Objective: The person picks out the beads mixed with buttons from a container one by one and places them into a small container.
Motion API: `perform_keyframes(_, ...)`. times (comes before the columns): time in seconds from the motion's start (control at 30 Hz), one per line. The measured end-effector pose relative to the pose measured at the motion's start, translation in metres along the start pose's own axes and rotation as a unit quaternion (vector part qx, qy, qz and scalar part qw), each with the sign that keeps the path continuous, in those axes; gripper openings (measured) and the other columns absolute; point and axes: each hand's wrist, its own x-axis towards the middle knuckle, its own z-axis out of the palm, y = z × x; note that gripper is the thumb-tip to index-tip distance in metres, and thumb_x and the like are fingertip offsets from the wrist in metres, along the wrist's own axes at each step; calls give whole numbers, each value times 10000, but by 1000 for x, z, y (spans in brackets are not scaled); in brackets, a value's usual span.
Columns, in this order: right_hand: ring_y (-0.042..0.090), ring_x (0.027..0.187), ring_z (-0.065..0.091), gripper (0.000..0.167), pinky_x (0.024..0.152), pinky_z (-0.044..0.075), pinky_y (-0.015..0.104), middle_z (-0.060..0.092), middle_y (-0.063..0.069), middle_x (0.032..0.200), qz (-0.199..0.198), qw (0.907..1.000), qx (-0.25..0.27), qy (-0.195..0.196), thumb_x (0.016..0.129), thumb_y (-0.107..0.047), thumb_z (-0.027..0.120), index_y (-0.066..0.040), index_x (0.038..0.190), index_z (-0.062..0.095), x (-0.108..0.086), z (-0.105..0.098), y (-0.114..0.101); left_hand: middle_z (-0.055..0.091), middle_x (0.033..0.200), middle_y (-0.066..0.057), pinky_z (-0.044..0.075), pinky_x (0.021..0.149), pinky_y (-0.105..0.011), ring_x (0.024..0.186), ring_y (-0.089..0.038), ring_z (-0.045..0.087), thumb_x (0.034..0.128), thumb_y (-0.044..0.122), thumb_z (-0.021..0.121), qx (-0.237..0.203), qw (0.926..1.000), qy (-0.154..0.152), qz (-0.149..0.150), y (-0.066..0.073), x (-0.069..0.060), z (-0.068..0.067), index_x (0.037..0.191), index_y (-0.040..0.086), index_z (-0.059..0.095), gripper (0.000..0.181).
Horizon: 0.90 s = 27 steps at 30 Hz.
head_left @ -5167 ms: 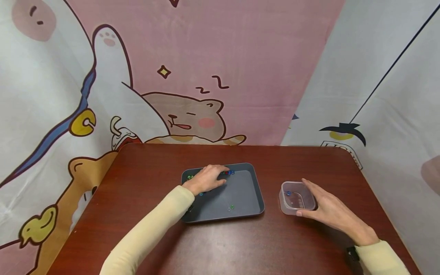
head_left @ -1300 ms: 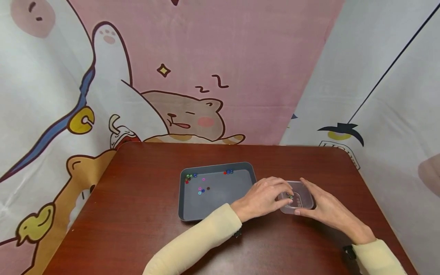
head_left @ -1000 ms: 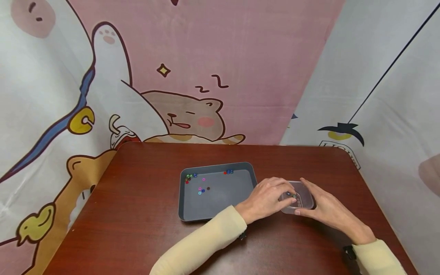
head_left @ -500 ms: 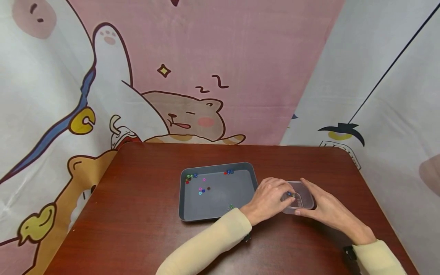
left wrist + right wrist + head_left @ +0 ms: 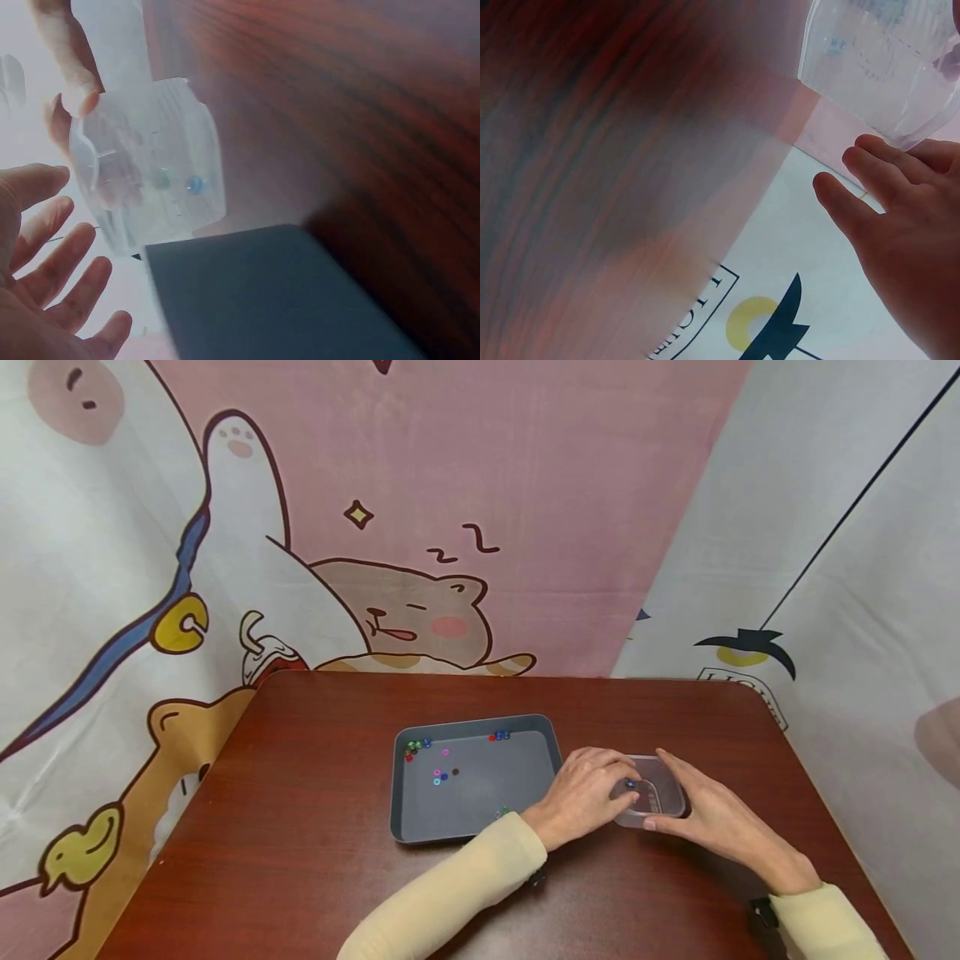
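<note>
Clear tub (image 5: 663, 789) (head): just right of the grey tray (image 5: 487, 785), right hand (image 5: 723, 822) gripping it, left hand (image 5: 588, 789) over it
Blue bead (image 5: 196, 184) (left wrist): inside the tub, left fingers (image 5: 60, 259) kinda loosely spread
Right hand (right wrist): fingers at the tub's edge

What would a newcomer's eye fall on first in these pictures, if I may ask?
Probably the large cartoon backdrop, with its sleeping bear, behind the wooden table. Next, perhaps, the clear container at the right, held by the right hand, with the left hand at its rim. Then small colored beads in the gray tray.
</note>
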Motion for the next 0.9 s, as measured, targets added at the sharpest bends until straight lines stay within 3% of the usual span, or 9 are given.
perform_keyframes(0.2,463,1228,563,1136,942,506,652,414,335,1520,-22,10000,69,11,806,-560,851,62,1582,304,0,0,0,693,1259,100,378,1137,-300,1223,-82,602,967,394,740,-34,9997,101,212,1,-4,-18,1252,237,743,325)
perform_keyframes(0.5,471,1226,554,1159,948,495,671,418,335,1517,26,10000,91,18,788,-598,847,65,1575,314,0,0,0,665,1312,76,300,1211,-401,1287,-97,559,964,395,740,145,9988,186,429,-4,-8,-59,1330,214,677,413)
perform_keyframes(0.77,478,1231,542,1172,959,478,690,430,325,1508,80,9999,84,0,775,-650,828,43,1576,327,0,-1,-1,636,1395,45,265,1229,-439,1384,-149,506,980,382,721,189,9983,223,497,-18,-16,-89,1365,184,670,437)
perform_keyframes(0.9,486,1253,522,1176,967,464,702,419,319,1521,146,9998,92,-48,772,-668,819,24,1583,324,1,-1,-2,628,1401,30,261,1230,-454,1397,-170,498,992,370,706,89,9988,251,420,-31,-25,-96,1368,165,666,430)
